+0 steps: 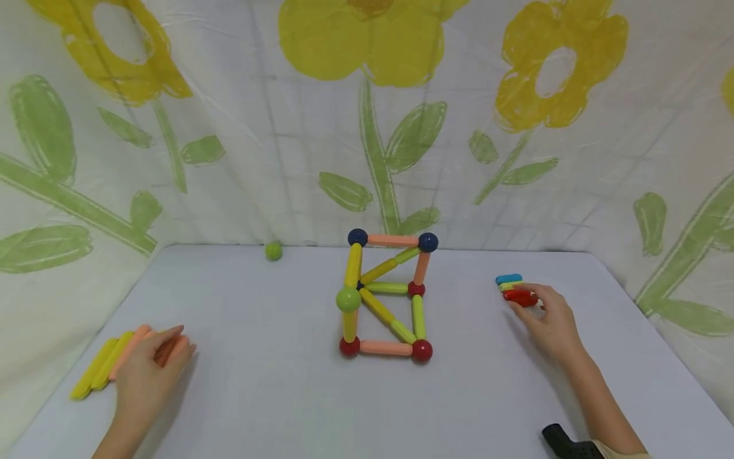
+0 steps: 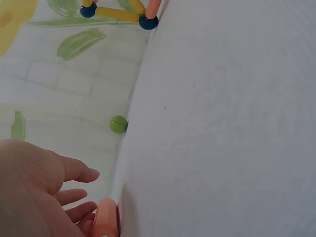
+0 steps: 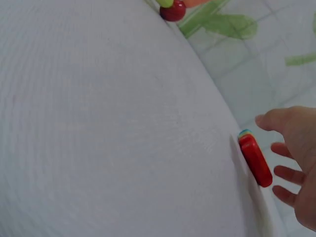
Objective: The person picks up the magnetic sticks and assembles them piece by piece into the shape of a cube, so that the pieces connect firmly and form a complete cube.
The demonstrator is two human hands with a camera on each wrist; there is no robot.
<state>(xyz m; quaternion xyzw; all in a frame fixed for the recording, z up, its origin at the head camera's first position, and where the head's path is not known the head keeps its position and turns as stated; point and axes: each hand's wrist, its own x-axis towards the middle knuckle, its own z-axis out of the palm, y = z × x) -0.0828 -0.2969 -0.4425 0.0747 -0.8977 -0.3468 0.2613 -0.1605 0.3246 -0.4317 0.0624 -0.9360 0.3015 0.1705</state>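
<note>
At the left of the table my left hand (image 1: 146, 376) reaches over the orange sticks (image 1: 130, 352), which it partly covers. The left wrist view shows its fingers loosely extended, the lower ones right at an orange stick's end. Two yellow sticks (image 1: 94, 370) lie just left of them. On the far side, my right hand (image 1: 553, 328) is at the red stick (image 1: 520, 298), thumb on the near side and fingers over the far side. In the right wrist view the fingers are spread beside the red stick. Lime (image 1: 510, 287) and blue (image 1: 509, 278) sticks lie behind it.
A frame of sticks and balls stands mid-table, with red balls (image 1: 422, 350) at its base, dark blue balls (image 1: 427, 242) on top and a lime ball (image 1: 348, 299) at the front left. A loose green ball (image 1: 273, 251) lies at the back edge, before a flowered curtain (image 1: 241, 185).
</note>
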